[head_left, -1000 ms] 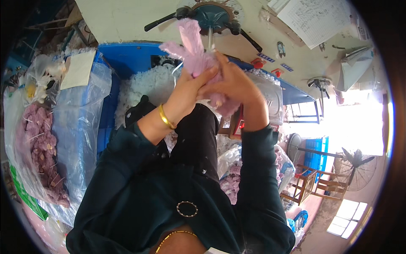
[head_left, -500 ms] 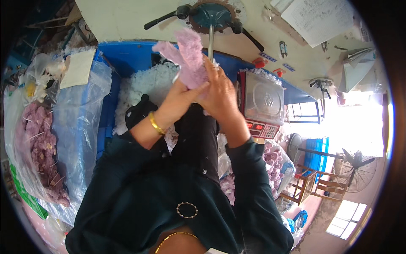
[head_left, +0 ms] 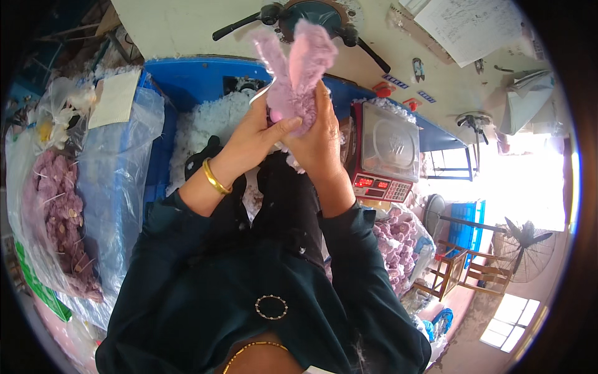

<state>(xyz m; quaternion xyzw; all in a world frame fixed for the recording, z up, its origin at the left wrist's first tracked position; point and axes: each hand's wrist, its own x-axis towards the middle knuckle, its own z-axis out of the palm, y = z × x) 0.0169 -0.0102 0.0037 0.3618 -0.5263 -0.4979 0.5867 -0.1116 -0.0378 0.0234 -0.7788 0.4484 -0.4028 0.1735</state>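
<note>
Between my two hands is a pinkish-purple plush rabbit (head_left: 289,93) with two long ears pointing up and away from me. My left hand (head_left: 260,128) grips its left side, the thumb lying across the front of the plush. On the other side, my right hand (head_left: 316,128) wraps round it with the fingers along its edge. Much of the plush's lower part is hidden by my palms. White fluffy stuffing (head_left: 212,128) lies beyond my hands in a blue bin (head_left: 180,81).
A red digital scale (head_left: 383,184) with a clear cover stands to the right. Metal nozzle fittings with black handles (head_left: 311,19) sit on the pale machine top. Plastic bags of purple plush pieces lie left (head_left: 56,212) and right (head_left: 395,243). A standing fan (head_left: 523,249) is farther right.
My hands have turned the plush rabbit, so its ears now stand apart and show a pinker inner side. Both hands have shifted slightly, and the ears reach farther up.
</note>
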